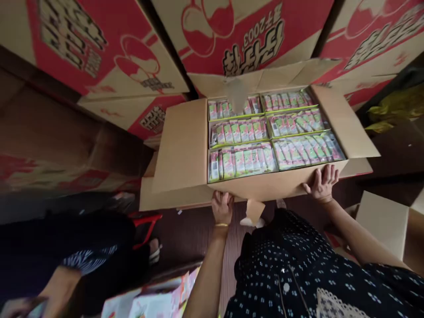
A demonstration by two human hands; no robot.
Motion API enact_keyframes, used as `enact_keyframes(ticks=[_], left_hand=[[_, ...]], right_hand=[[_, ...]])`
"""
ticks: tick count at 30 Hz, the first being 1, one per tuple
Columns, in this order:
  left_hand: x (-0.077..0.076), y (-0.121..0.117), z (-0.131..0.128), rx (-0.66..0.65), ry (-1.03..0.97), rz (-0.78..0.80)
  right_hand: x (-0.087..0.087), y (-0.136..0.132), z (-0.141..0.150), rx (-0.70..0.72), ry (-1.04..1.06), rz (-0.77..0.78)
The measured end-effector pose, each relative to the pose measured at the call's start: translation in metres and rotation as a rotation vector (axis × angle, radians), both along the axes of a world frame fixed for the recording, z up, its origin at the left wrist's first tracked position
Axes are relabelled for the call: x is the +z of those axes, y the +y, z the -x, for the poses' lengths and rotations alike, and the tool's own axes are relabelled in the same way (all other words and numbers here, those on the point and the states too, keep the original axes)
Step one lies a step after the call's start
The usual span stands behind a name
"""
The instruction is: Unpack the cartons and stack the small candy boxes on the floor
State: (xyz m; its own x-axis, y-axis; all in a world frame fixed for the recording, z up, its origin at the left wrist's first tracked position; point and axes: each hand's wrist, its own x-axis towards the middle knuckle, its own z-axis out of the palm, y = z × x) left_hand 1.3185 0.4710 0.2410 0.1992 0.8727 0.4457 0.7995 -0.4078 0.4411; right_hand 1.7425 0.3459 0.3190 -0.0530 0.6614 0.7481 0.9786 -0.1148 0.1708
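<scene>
An open cardboard carton lies in front of me with its flaps folded outward. Inside stand several display boxes in two columns, packed with small pink-and-green wrapped packets. My left hand is at the carton's near side, toward the left corner, with its fingers bent against the cardboard; the fingertips are partly hidden. Toward the right corner, my right hand lies against the same side with fingers spread and thumb out. A torn piece of cardboard hangs below the near side, between my hands.
Stacked red-and-tan cartons rise behind the open one. At left sits another person in dark clothing, near a red stool. A box with colourful packaging is at the bottom; another open carton stands right.
</scene>
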Motion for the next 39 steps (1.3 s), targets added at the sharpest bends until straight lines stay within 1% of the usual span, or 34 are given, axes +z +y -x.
enact_keyframes(ticks=[1, 3, 5, 7, 9, 10, 12, 14, 16, 17, 19, 22, 24, 26, 28, 31, 33, 35, 36, 37, 38, 39], left_hand=[[0.003, 0.002, 0.003, -0.041, 0.024, -0.038], [0.02, -0.005, 0.014, -0.118, 0.122, -0.121], [0.046, -0.023, 0.022, -0.14, 0.223, -0.185], [0.076, -0.041, 0.02, -0.142, 0.254, -0.238], [0.103, -0.047, 0.009, -0.179, 0.241, -0.283], [0.113, -0.044, 0.001, -0.201, 0.237, -0.3], [0.126, -0.028, -0.015, -0.212, 0.254, -0.315], [0.131, -0.005, -0.027, -0.189, 0.295, -0.308], [0.13, 0.017, -0.034, -0.15, 0.345, -0.293], [0.13, 0.025, -0.036, -0.129, 0.374, -0.283], [0.131, 0.032, -0.037, -0.08, 0.434, -0.258], [0.136, 0.03, -0.039, -0.02, 0.5, -0.217], [0.141, 0.026, -0.041, 0.0, 0.498, -0.209], [0.145, 0.021, -0.046, 0.017, 0.475, -0.176], [0.15, 0.017, -0.053, 0.037, 0.462, -0.105], [0.158, 0.008, -0.065, 0.087, 0.46, 0.018], [0.163, 0.002, -0.073, 0.105, 0.431, 0.07], [0.168, -0.002, -0.077, 0.127, 0.339, 0.112], [0.17, -0.002, -0.076, 0.156, 0.271, 0.133], [0.173, 0.0, -0.072, 0.22, 0.192, 0.146], [0.175, 0.005, -0.067, 0.326, 0.103, 0.151], [0.177, 0.011, -0.059, 0.464, -0.007, 0.149]], right_hand=[[0.008, 0.003, 0.003, -0.015, 0.005, 0.019], [0.031, 0.01, 0.01, -0.027, 0.01, 0.081], [0.054, 0.019, 0.017, 0.042, 0.0, 0.144], [0.067, 0.03, 0.024, 0.175, -0.016, 0.179], [0.071, 0.039, 0.027, 0.273, -0.023, 0.183], [0.069, 0.043, 0.028, 0.29, -0.02, 0.17], [0.065, 0.046, 0.028, 0.291, -0.006, 0.142], [0.062, 0.046, 0.028, 0.289, 0.016, 0.118], [0.061, 0.047, 0.029, 0.295, 0.044, 0.093], [0.063, 0.048, 0.03, 0.298, 0.058, 0.085], [0.068, 0.05, 0.032, 0.31, 0.077, 0.08], [0.081, 0.053, 0.032, 0.335, 0.108, 0.098], [0.091, 0.056, 0.028, 0.363, 0.148, 0.153], [0.1, 0.058, 0.02, 0.422, 0.171, 0.229], [0.107, 0.06, 0.01, 0.514, 0.169, 0.277], [0.112, 0.061, -0.003, 0.637, 0.176, 0.291], [0.113, 0.062, -0.008, 0.676, 0.176, 0.302], [0.113, 0.061, -0.011, 0.692, 0.17, 0.311], [0.114, 0.061, -0.012, 0.7, 0.169, 0.315], [0.114, 0.061, -0.012, 0.711, 0.169, 0.32], [0.115, 0.062, -0.013, 0.724, 0.168, 0.324], [0.116, 0.062, -0.013, 0.736, 0.166, 0.329]])
